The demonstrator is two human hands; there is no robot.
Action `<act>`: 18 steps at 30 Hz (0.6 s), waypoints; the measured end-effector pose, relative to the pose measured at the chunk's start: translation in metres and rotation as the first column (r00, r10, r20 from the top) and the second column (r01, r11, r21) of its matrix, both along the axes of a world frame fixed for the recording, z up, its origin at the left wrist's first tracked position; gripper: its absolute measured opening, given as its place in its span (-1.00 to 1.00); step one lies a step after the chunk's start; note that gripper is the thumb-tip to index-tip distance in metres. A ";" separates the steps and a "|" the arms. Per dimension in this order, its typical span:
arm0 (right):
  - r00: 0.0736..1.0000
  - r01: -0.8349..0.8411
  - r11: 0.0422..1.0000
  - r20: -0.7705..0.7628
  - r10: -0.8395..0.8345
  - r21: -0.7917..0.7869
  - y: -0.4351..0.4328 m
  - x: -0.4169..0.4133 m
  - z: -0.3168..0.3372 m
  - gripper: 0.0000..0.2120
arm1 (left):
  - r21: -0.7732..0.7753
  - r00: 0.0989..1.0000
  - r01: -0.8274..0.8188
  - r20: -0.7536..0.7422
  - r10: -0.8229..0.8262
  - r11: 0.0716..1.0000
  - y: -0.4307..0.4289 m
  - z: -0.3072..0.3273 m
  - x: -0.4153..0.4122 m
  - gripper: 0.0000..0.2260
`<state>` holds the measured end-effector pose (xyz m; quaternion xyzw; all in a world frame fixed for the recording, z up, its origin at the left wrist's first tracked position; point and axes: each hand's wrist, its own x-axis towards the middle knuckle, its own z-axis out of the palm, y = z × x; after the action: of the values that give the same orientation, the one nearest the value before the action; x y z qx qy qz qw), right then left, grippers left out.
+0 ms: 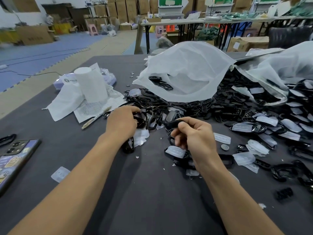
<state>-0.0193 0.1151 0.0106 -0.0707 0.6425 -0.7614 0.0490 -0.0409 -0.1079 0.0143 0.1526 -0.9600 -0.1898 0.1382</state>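
Now: right hand (191, 135) pinches black frame (172, 123); left hand (122, 122) grips black piece (140, 122); parts pile (220, 107) ahead, phone (15, 158) left.

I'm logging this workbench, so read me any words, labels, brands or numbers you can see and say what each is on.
Nothing reads clearly.
Purple packet: round logo and white lettering, too blurred.
Paper sheet: printed grid and writing, too small.
Phone case: pictures and lettering, too blurred.
Cardboard box: dark print, blurred.
Black part pinched by the right hand: no marking visible.
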 end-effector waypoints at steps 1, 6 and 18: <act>1.000 -0.002 1.000 0.000 0.002 0.004 0.000 0.000 0.000 -0.65 | -0.005 0.999 -0.007 -0.041 0.007 1.000 -0.001 -0.001 0.002 -0.63; 1.000 0.007 1.000 0.009 -0.008 0.021 0.003 0.000 -0.001 -0.69 | -0.032 0.967 -0.144 -0.219 0.133 0.989 -0.002 0.005 0.010 -0.77; 0.998 -0.042 0.999 0.045 0.041 0.027 0.004 0.001 0.000 -0.74 | 0.843 0.933 0.123 -0.278 0.228 0.523 0.071 -0.006 0.060 -0.86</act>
<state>-0.0181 0.1192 0.0111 -0.0664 0.6502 -0.7526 0.0801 0.0193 -0.0374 0.0079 0.1928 -0.6977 -0.6532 0.2223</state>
